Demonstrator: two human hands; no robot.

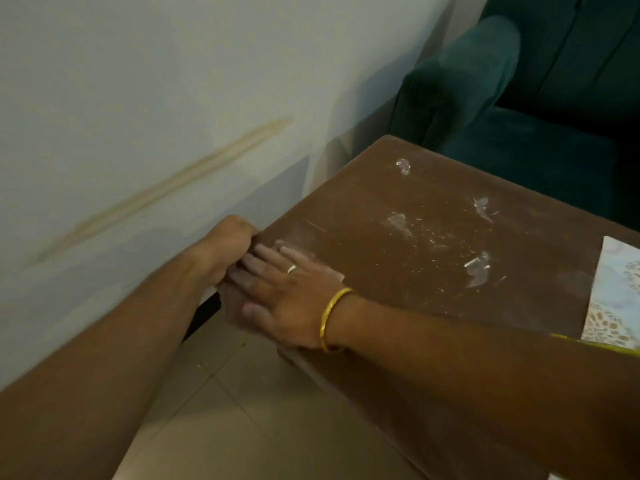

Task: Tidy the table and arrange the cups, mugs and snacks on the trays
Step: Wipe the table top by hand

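The crumbs (433,233) and thin clear scraps (478,268) strewn over the middle of the brown worktop (363,209) look light, dry and loose, better swept with a flat palm than pinched. At the worktop's left edge the right hand (287,296) lies flat, fingers (263,252) together. The left hand (221,247) sits cupped just below the edge, seemingly to catch them; whether it holds anything I cannot tell.

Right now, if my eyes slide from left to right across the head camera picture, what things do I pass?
Streaked wall → left hand → right hand → gold bangle → crumbs and scraps on the brown table → patterned mat at the right edge.
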